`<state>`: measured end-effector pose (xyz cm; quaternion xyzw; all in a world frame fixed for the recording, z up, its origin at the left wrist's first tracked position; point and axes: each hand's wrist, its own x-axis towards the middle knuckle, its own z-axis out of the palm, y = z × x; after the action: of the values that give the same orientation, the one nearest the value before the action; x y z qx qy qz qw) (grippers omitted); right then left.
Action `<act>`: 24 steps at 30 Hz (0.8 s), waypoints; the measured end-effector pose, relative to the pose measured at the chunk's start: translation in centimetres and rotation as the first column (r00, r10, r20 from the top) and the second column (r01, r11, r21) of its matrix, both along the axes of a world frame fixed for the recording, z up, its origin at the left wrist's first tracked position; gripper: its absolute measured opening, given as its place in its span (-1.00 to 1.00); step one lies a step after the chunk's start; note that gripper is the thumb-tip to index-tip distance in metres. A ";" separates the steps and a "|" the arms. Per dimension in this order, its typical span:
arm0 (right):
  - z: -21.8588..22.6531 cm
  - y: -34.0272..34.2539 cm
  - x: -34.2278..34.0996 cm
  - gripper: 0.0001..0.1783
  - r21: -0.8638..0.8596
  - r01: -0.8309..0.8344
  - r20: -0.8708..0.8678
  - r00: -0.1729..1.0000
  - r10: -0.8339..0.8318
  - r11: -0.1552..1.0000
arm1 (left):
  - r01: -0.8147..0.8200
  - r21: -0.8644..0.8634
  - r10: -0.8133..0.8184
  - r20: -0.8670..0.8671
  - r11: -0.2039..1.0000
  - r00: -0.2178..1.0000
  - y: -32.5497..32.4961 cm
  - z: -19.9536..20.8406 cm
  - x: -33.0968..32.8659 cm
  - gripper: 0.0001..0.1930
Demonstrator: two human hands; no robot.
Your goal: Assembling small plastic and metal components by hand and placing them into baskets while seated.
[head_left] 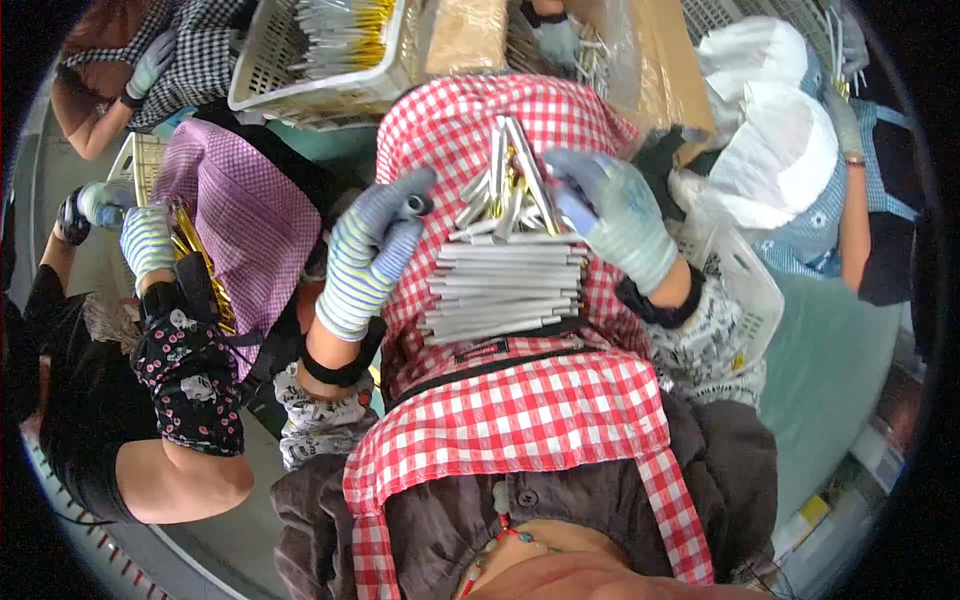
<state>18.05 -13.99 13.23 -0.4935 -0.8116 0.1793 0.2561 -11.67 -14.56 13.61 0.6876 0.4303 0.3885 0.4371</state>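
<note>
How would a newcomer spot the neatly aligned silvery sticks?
Find the central red-and-white checked apron. On it, between the person's left hand and right hand, lie the silvery sticks. They run parallel, left to right, unlike the jumbled pile just beyond.

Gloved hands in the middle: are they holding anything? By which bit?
The left hand holds a hollow tube near its open end, between fingers and thumb. The right hand is too blurred to tell.

We see slim silver-grey rods (507,285) lying side by side across the checked apron (510,395), with a loose, crisscrossed heap of silver and gold pieces (497,190) just beyond.
</note>
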 end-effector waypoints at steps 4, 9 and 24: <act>0.1 -0.9 1.7 -0.66 0.108 -0.109 0.214 0.973 0.084 0.988 | 0.112 -0.090 -0.122 -0.114 0.990 0.986 1.5 0.7 0.8 -0.58; 0.8 -2.1 0.4 -0.66 0.060 -0.213 0.486 0.860 0.158 0.975 | 0.305 0.078 -0.289 -0.169 0.949 0.942 2.4 -0.8 2.1 -0.52; 8.0 -3.1 3.0 -0.73 -0.036 -0.356 0.454 0.826 0.333 0.934 | 0.434 0.043 -0.394 -0.349 0.900 0.850 1.6 -0.9 0.7 -0.51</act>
<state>21.00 -17.09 21.28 -0.3604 -0.9285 0.0823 0.0356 -10.93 -12.95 12.71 0.8446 0.3149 0.1890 0.3895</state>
